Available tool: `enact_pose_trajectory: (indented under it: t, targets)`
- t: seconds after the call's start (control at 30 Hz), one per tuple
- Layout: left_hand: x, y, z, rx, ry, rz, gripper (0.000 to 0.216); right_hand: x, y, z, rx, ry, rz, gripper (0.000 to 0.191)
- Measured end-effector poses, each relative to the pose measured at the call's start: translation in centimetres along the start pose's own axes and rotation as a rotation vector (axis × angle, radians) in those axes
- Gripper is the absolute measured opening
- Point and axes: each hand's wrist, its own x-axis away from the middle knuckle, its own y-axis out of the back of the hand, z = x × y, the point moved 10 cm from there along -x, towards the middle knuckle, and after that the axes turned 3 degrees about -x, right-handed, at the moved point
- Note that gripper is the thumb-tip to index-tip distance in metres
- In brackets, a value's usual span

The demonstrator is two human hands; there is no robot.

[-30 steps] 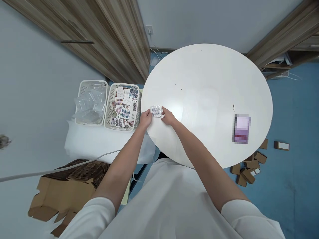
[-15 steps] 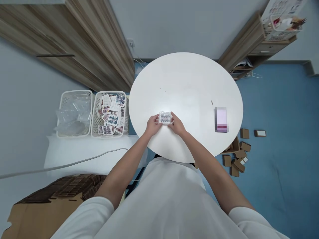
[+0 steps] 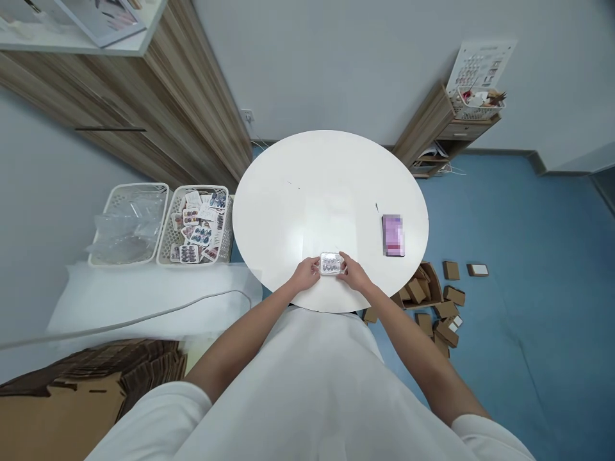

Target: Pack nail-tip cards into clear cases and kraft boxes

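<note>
A small clear plastic case (image 3: pixel 331 263) with dark press-on nails inside sits low over the near part of the round white table (image 3: pixel 327 192). My left hand (image 3: pixel 306 274) grips its left end with closed fingers. My right hand (image 3: pixel 354 274) pinches its right end. To the left, a white basket (image 3: pixel 196 224) holds several similar nail packs and cards.
A second white basket (image 3: pixel 127 224) with clear plastic bags stands beside the first on a white side surface. A purple phone (image 3: pixel 393 234) lies on the table's right. Small brown boxes (image 3: pixel 432 301) litter the blue floor. Flattened cardboard (image 3: pixel 91 384) lies at lower left.
Both hands have carried the case from the table's left edge, beside the baskets, to the near middle of the table. The camera has swung to the right and pulled back.
</note>
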Motion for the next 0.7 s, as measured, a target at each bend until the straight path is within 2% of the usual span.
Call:
enact_pose_trajectory:
  t: [0.37, 0.53, 0.63, 0.7]
  targets:
    - [0.7, -1.4, -0.3, -0.199, 0.043, -0.035, 0.029, -0.6, -1.2, -1.3, 0.156, 0.017, 0.055, 0.073]
    - [1.9, -1.1, 0.0, -0.236, 0.07, -0.094, 0.038, 0.3, -0.7, -1.2, 0.177, 0.066, 0.029, 0.077]
    - [3.2, -0.5, 0.0, -0.293, 0.058, -0.12, 0.047, 2.1, 0.3, -1.5, 0.211, 0.102, -0.051, 0.064]
    - [3.9, -0.8, -0.4, -0.386, -0.002, -0.05, 0.043, 3.3, 0.3, -1.5, 0.269, 0.175, -0.063, 0.048]
